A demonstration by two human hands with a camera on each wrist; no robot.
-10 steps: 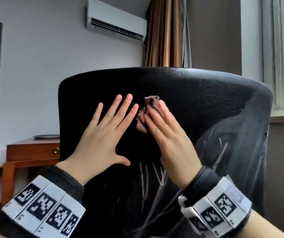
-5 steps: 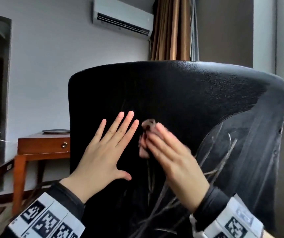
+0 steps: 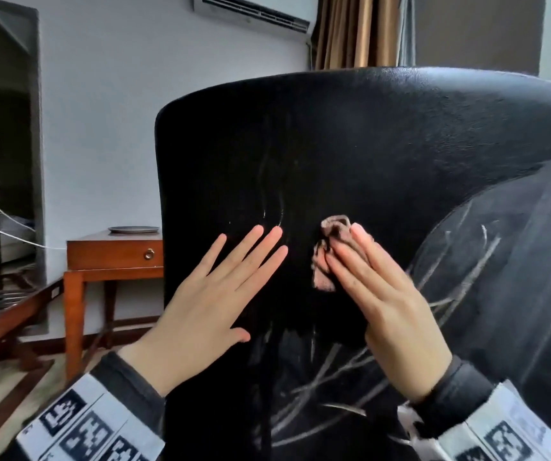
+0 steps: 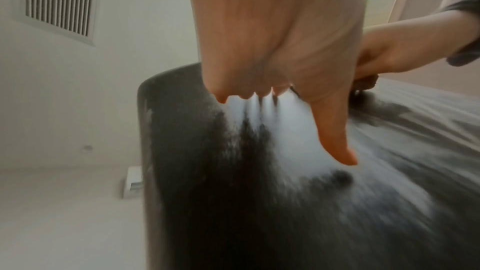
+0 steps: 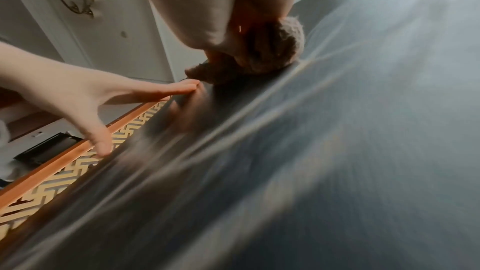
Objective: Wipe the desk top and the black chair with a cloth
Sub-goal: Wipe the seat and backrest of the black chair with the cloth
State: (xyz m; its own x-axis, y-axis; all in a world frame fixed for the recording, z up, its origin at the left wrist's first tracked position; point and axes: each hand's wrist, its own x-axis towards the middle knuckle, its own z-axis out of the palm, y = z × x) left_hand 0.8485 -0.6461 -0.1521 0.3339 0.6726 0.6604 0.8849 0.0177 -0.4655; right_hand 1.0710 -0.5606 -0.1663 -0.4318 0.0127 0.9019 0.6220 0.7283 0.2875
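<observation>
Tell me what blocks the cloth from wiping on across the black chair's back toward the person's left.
The left hand does: it lies flat on the black chair just beside the cloth, which the right hand presses there. Rightward, nothing visible blocks it.

Looks like a hotel room to me, or at least a furnished bedroom. There's a wall-mounted air conditioner (image 3: 252, 11) up high on a plain pale wall, with heavy tan curtains (image 3: 354, 31) hanging next to it by the window. Over on the left sits a small wooden side table (image 3: 114, 252) with a single drawer and a brass ring pull, and a grey plate (image 3: 133, 229) on top. Beside that is a low slatted wooden rack (image 3: 4, 304), the sort you'd put a suitcase on. A padded black chair (image 3: 367, 154) fills the front, and the right wrist view shows carpet (image 5: 78, 163) with a yellow geometric pattern.
</observation>
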